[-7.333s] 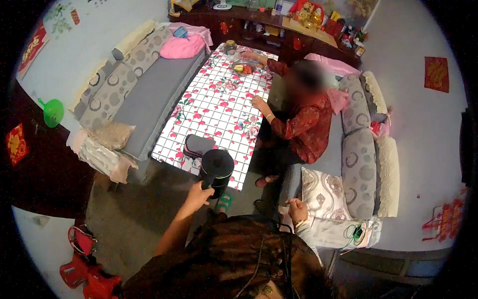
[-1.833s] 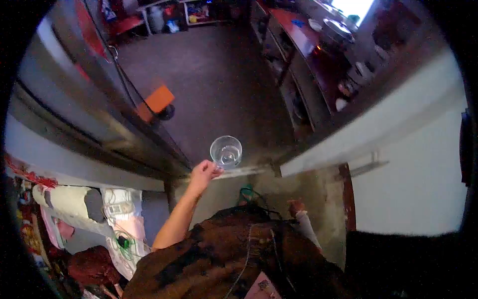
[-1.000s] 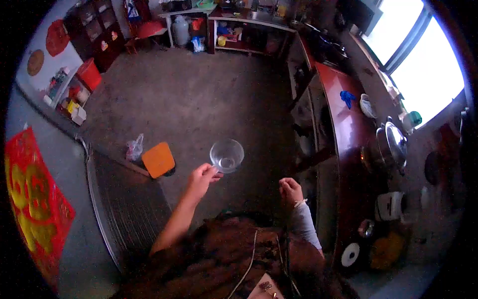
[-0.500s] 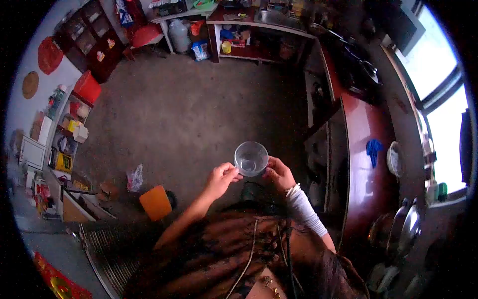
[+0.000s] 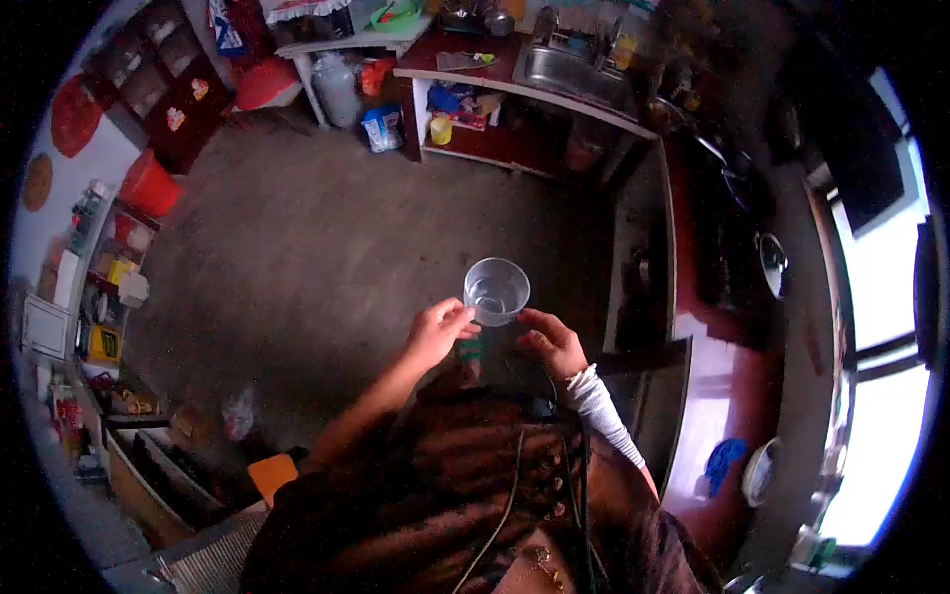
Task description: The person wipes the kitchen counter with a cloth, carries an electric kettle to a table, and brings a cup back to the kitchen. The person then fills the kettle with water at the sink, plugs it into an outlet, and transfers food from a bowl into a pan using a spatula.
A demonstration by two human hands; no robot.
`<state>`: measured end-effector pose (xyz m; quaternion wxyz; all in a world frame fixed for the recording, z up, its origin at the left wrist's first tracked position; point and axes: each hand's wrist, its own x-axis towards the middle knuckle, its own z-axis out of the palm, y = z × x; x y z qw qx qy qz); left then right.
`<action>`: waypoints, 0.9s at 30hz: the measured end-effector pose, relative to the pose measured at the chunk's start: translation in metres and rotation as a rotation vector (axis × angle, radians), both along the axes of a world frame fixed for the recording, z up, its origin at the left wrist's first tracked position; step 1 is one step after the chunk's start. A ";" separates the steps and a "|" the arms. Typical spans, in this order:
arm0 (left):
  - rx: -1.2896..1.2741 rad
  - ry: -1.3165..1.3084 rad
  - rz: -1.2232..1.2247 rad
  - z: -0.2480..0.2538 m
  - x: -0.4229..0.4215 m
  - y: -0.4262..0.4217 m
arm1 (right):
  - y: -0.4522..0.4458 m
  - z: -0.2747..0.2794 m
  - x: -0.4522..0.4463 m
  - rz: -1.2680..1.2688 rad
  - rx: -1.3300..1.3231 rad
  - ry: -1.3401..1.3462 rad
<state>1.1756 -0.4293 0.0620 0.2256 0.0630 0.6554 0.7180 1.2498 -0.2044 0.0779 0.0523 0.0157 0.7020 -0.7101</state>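
A clear, round plastic cup (image 5: 498,289) is held out in front of my body, its open mouth facing up towards me. My left hand (image 5: 440,333) pinches the near left side of its wall between thumb and fingers. On the near right side, the fingertips of my right hand (image 5: 554,344) rest against the cup, with the thumb a little lower. A white sleeve (image 5: 606,416) covers my right forearm. I can see through the cup wall, and no solid contents show inside.
A dark red counter (image 5: 717,391) with a blue cloth (image 5: 725,463) and a bowl (image 5: 760,473) runs along my right. Ahead is a metal sink (image 5: 579,81). Cluttered shelves (image 5: 121,267) and a red bucket (image 5: 150,185) line the left wall. An orange stool (image 5: 272,477) stands at lower left.
My view has turned right and tilted up, bringing the sink into fuller sight. The cup and both hands sit slightly higher in view, and a green shoe or sandal shows below.
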 end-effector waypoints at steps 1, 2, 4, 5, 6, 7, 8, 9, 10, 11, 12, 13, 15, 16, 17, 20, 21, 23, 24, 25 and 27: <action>0.006 0.013 0.001 0.001 -0.026 0.012 | 0.012 0.008 -0.024 -0.016 0.011 -0.054; 0.012 0.027 0.004 0.000 -0.051 0.024 | 0.023 0.013 -0.047 -0.030 0.022 -0.107; -0.019 0.018 -0.009 0.009 -0.099 0.042 | 0.049 0.020 -0.092 -0.030 0.058 -0.105; -0.041 0.022 0.001 0.014 -0.124 0.051 | 0.062 0.026 -0.113 -0.042 0.079 -0.083; -0.065 0.026 0.008 0.019 -0.149 0.062 | 0.074 0.031 -0.132 -0.057 0.097 -0.061; -0.074 0.021 0.000 0.016 -0.178 0.071 | 0.087 0.026 -0.152 -0.106 0.029 -0.082; -0.079 0.024 -0.007 0.012 -0.207 0.082 | 0.098 0.021 -0.170 -0.113 0.024 -0.079; -0.075 -0.019 -0.014 0.014 -0.233 0.093 | 0.109 0.017 -0.185 -0.144 -0.032 -0.060; -0.071 -0.061 -0.017 0.015 -0.260 0.106 | 0.121 0.013 -0.203 -0.172 -0.087 -0.040; -0.094 -0.053 -0.013 0.015 -0.287 0.117 | 0.132 0.011 -0.221 -0.177 -0.099 -0.082; -0.099 -0.054 -0.007 0.016 -0.312 0.129 | 0.145 0.003 -0.240 -0.171 -0.103 -0.084; -0.130 -0.019 -0.015 0.019 -0.336 0.142 | 0.157 -0.006 -0.258 -0.166 -0.120 -0.105; -0.167 0.003 -0.011 0.016 -0.390 0.169 | 0.182 -0.022 -0.299 -0.142 -0.140 -0.134; -0.196 0.007 0.001 0.021 -0.417 0.185 | 0.196 -0.026 -0.323 -0.122 -0.094 -0.139; -0.225 0.015 0.010 0.020 -0.449 0.200 | 0.208 -0.031 -0.347 -0.102 -0.049 -0.139; -0.384 0.103 0.034 0.017 -0.542 0.254 | 0.250 -0.061 -0.423 -0.079 -0.076 -0.031; -0.517 0.181 0.039 0.022 -0.570 0.269 | 0.267 -0.065 -0.446 -0.020 -0.028 0.053; -0.883 0.477 0.017 0.054 -0.613 0.308 | 0.293 -0.038 -0.476 -0.004 -0.093 0.004; -0.803 0.568 0.052 0.025 -0.651 0.324 | 0.308 -0.027 -0.492 -0.031 -0.129 -0.051; -0.964 0.639 0.034 0.059 -0.660 0.343 | 0.326 -0.027 -0.509 -0.033 -0.080 -0.041; -1.096 0.618 -0.022 0.060 -0.705 0.383 | 0.354 -0.021 -0.533 -0.041 -0.086 -0.035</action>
